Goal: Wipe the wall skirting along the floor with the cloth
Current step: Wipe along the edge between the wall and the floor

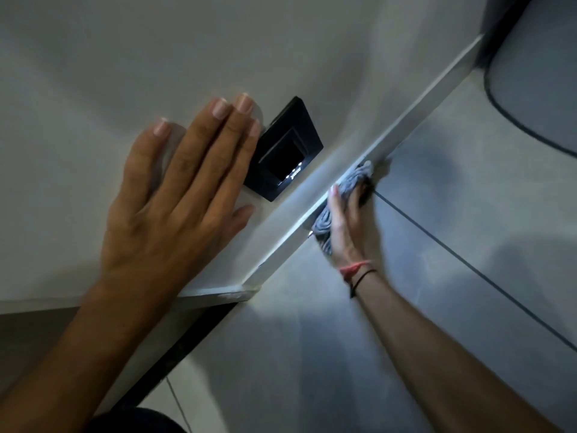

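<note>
A white skirting board runs diagonally from lower left to upper right where the wall meets the tiled floor. A grey cloth is bunched against the skirting near its middle. My right hand is closed on the cloth and presses it to the board; the wrist wears a pink and a black band. My left hand lies flat on the white wall with its fingers spread, holding nothing, just left of a black socket plate.
A black wall socket plate sits on the wall just above the skirting. Grey floor tiles with dark grout lines fill the right. A dark rounded object stands at the upper right. The wall corner ends at lower left by a dark threshold strip.
</note>
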### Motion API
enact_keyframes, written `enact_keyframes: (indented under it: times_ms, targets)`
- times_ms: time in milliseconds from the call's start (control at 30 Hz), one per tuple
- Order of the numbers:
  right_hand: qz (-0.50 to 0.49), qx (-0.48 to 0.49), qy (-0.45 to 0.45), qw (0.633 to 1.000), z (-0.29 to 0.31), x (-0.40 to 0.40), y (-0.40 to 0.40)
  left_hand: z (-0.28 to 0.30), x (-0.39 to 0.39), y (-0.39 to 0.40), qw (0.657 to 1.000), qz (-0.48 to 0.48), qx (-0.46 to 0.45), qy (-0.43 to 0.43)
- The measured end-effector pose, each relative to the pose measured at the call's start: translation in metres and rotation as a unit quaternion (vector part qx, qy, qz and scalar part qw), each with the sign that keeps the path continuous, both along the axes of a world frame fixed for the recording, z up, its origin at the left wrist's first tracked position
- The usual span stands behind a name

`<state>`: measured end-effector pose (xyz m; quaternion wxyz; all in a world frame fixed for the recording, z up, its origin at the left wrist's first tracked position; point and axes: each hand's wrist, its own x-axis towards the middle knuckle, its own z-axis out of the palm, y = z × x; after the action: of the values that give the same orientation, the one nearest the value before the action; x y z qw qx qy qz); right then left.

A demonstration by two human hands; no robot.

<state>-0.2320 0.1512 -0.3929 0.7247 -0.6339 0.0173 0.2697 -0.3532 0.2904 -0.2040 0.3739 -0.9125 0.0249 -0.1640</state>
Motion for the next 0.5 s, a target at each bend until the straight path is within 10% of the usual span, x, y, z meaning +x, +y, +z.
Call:
enact_keyframes:
  times_ms: [233,500]
  targets:
    - [0.282,0.035,0.071,0.956,0.012,-0.192,0.003,0.000,-0.004,0.007,1.000,0.011,-0.012,0.011]
    - [0.140,-0.042,0.044,0.988,0.002,-0.087,-0.002,0.006,-0.002,-0.003,0.995,-0.009,0.093,-0.016]
